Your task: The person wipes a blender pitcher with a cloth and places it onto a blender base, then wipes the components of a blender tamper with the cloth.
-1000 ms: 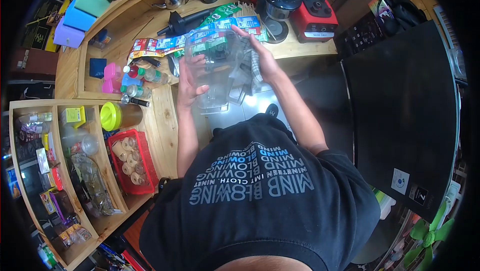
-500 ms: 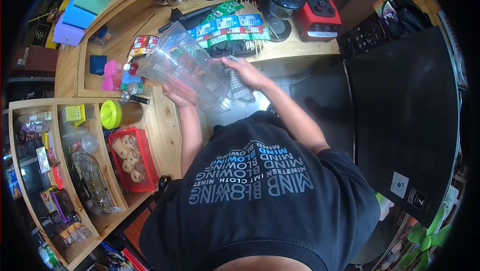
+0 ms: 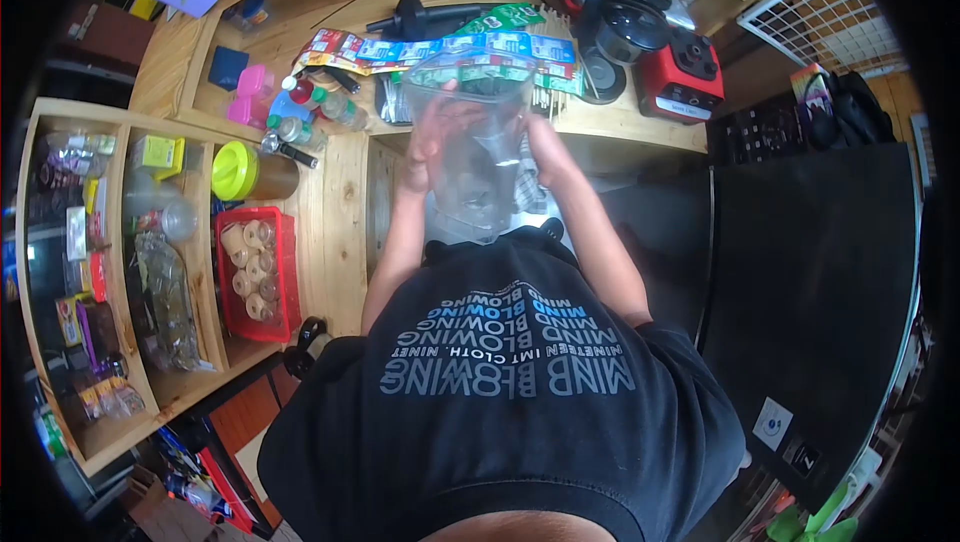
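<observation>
A large clear plastic blender jar (image 3: 475,167) stands nearly upright in front of my chest, its wide rim toward the counter. My left hand (image 3: 428,142) grips its left side, with the fingers seen partly through the plastic. On the opposite side, my right hand (image 3: 545,152) presses a grey checked cloth (image 3: 530,187) against the wall of the jar. Part of the cloth hangs below that hand, and the jar hides some of it.
A red blender base (image 3: 680,77) and a coffee maker (image 3: 625,22) stand on the counter at the back right. Sachet strips (image 3: 450,50) lie behind the jar. At left are small bottles (image 3: 292,130), a red basket (image 3: 290,277) and wooden shelves (image 3: 205,252). A black fridge (image 3: 810,292) is at right.
The jar has swung from a leftward tilt to nearly upright and moved right, in front of my body. Both hands moved with it, and my view shifted a little.
</observation>
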The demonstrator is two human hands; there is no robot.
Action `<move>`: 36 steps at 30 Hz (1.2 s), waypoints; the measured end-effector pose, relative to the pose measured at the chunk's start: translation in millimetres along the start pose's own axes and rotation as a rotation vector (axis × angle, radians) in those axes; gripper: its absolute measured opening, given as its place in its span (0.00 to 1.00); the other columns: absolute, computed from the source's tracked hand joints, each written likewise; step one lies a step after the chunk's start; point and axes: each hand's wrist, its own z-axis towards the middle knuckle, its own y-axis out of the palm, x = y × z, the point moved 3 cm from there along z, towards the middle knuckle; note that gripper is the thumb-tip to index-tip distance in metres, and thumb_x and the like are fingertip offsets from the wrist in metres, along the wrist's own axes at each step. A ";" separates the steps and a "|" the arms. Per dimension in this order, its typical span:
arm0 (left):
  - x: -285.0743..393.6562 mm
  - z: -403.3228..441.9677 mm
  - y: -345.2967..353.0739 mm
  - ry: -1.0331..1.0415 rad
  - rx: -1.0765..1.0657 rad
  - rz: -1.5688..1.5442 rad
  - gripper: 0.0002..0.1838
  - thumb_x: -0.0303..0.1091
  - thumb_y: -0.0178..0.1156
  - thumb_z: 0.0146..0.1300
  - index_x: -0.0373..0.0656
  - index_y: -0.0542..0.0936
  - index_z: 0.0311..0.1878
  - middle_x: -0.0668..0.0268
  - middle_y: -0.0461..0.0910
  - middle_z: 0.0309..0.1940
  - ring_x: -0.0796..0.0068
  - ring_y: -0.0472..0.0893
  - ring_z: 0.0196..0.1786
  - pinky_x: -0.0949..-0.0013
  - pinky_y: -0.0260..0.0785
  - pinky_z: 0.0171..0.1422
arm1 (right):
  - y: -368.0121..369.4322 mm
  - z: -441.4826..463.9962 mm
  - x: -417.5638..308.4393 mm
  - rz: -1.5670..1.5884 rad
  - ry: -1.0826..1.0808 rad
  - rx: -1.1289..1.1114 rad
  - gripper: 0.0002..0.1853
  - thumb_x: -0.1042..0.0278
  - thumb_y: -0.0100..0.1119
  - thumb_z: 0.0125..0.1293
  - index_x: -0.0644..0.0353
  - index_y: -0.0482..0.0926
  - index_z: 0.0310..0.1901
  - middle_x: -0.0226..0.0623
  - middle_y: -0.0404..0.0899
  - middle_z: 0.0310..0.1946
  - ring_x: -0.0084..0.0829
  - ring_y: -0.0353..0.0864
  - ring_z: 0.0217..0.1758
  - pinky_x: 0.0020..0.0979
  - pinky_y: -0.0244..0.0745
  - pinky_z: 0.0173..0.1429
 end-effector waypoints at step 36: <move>-41.5 74.2 87.2 -0.014 0.057 0.053 0.64 0.63 0.74 0.42 0.46 0.53 0.79 0.57 0.74 0.63 0.67 0.73 0.65 0.66 0.64 0.64 | -117.7 -43.5 19.3 0.250 -0.183 0.090 0.22 0.53 0.47 0.78 0.63 0.79 0.59 0.34 0.85 0.45 0.24 0.85 0.44 0.27 0.79 0.50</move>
